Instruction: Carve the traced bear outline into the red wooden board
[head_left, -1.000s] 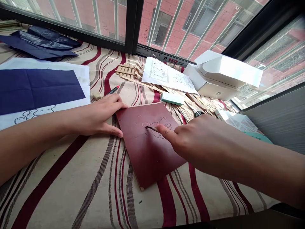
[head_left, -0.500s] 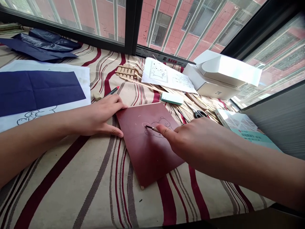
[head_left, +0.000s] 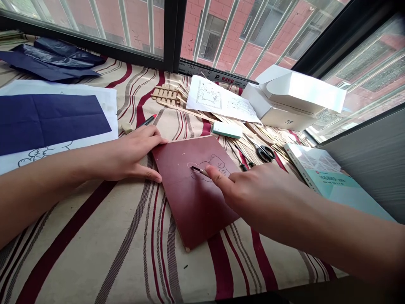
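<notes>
Maroon board [head_left: 199, 207] | left hand [head_left: 134, 155] palm-down at edge, thumb spread wide | right hand [head_left: 253, 190] slanted, fingers pinching slim tool [head_left: 198, 169]

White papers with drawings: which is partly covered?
The left white paper, under a dark blue sheet; the other paper, beside the white cardboard box, lies uncovered.

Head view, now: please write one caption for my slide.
Left hand steadies a dark red board while the right hand guides a thin tool over its outline drawing.

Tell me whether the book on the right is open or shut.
Shut: the book lies flat, its printed cover facing up and its spine showing.
</notes>
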Action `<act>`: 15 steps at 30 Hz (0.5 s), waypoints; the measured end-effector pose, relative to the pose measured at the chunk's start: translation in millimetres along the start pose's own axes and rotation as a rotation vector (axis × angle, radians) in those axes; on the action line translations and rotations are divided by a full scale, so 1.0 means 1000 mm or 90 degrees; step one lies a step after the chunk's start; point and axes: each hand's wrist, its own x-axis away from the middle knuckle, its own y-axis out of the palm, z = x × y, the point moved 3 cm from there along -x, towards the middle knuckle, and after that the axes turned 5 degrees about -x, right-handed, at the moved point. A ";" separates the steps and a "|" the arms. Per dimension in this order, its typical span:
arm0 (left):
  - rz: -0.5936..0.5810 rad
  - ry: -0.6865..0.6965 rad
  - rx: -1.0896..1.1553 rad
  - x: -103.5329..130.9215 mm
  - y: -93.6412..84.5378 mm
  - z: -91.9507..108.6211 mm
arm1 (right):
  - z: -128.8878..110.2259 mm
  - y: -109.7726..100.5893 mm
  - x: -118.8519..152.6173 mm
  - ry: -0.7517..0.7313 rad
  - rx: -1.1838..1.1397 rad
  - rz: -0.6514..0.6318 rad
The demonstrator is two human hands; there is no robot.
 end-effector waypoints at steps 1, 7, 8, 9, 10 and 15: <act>-0.002 0.000 -0.002 0.000 0.000 0.000 | -0.001 0.000 0.001 -0.020 0.028 0.018; 0.000 -0.001 0.001 0.001 0.000 0.000 | 0.012 0.004 0.006 -0.189 0.165 0.103; 0.001 -0.001 0.002 0.001 0.000 0.000 | 0.015 0.006 0.005 -0.183 0.142 0.085; -0.002 -0.003 0.003 0.001 0.000 0.000 | 0.017 0.007 0.003 -0.163 0.108 0.062; -0.003 -0.004 0.005 0.001 0.000 0.000 | 0.018 0.009 0.002 -0.137 0.066 0.041; -0.007 -0.020 0.017 0.001 0.001 -0.001 | 0.003 0.011 0.003 -0.001 -0.026 0.030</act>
